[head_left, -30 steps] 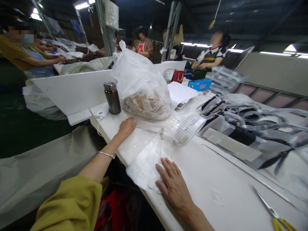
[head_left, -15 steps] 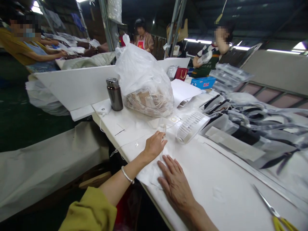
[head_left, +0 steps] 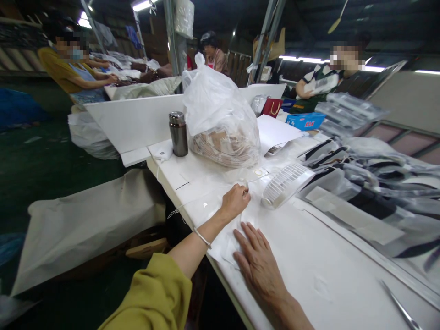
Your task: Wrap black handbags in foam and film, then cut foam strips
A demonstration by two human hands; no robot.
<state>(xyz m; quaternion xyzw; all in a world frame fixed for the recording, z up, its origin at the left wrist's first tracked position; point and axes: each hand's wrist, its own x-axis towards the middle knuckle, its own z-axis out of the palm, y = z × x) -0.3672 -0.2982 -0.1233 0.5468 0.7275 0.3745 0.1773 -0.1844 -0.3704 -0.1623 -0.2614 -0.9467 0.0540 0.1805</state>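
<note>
My left hand (head_left: pixel 236 201) is over the white tabletop with its fingers curled together. What they grip, if anything, is hidden beneath them. Just nearer to me, my right hand (head_left: pixel 259 261) lies flat with its fingers stretched out. Thin translucent plastic film (head_left: pixel 228 243) lies by the two hands, partly under the right one. A white slatted device (head_left: pixel 287 185), looking like a small fan, rests right of my left hand. Its thin cord runs past that hand to the table's left edge. Scissors (head_left: pixel 400 305) lie at the lower right, their handles out of view.
A dark flask (head_left: pixel 178 135) and a big clear bag of brown tags (head_left: pixel 223 142) stand at the table's far end. Plastic-wrapped straps (head_left: pixel 371 183) are heaped on the right. A blue box (head_left: pixel 305 121) sits farther back. Co-workers (head_left: pixel 77 73) are beyond the partition.
The view has swung left, so everything sits further right. My left hand's fingers are curled more tightly; my right hand stays flat on the table. The scissors' yellow handles have left view.
</note>
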